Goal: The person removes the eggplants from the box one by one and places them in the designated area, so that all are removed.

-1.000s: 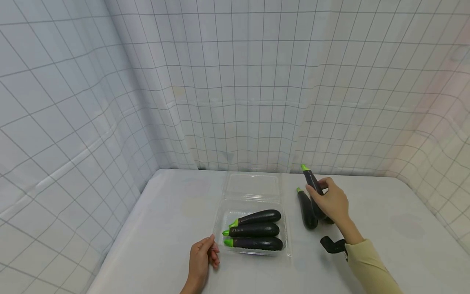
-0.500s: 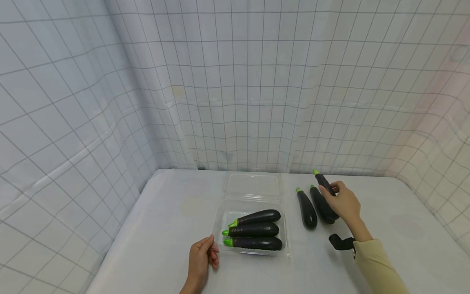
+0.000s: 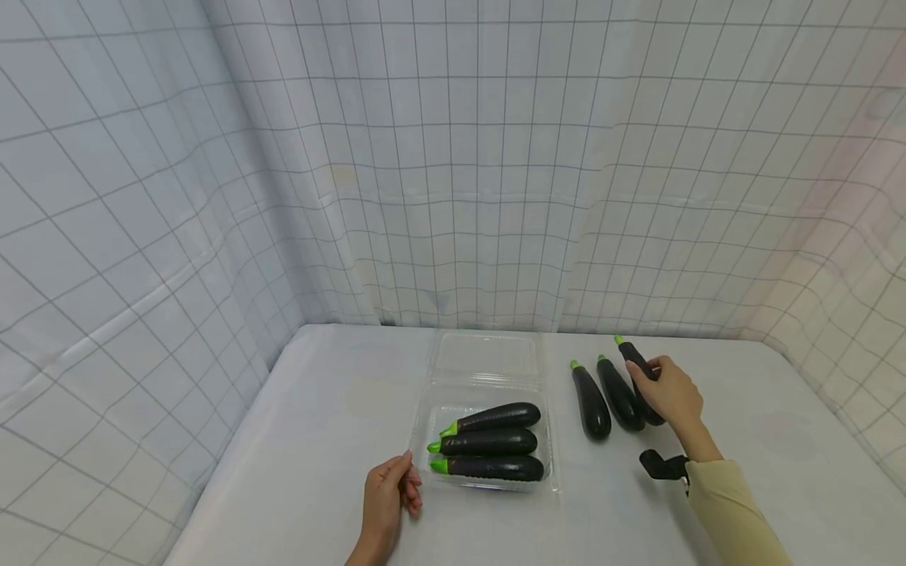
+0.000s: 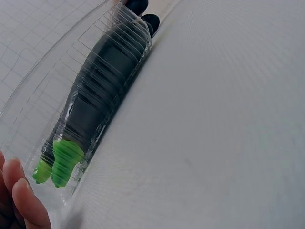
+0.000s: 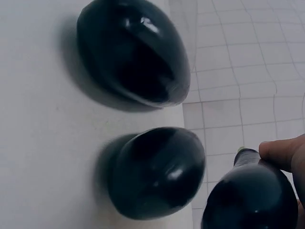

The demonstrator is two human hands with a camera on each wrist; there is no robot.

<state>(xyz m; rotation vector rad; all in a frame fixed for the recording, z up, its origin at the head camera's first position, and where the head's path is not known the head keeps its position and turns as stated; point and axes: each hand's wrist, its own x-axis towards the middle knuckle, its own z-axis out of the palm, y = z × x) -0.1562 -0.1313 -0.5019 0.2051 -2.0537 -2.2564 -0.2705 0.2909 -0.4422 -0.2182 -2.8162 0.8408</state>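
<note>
The right hand [image 3: 668,393] holds one eggplant [image 3: 635,358], grip closed around its slimmer half, likely for surer purchase, beside two loose eggplants [image 3: 591,402] on the right of the worktop [image 3: 318,424]; the left hand [image 3: 384,499], whether pinching impossible to tell, apparently steadies the clear box [image 3: 555,452]

This is a small, screened-off work booth: white cloth sheets [image 3: 460,165] with a dark grid hang in loose folds behind the plain white counter [image 3: 304,448] and along its left and right, enclosing three sides. What kind of building lies beyond the cloth cannot be told.
</note>
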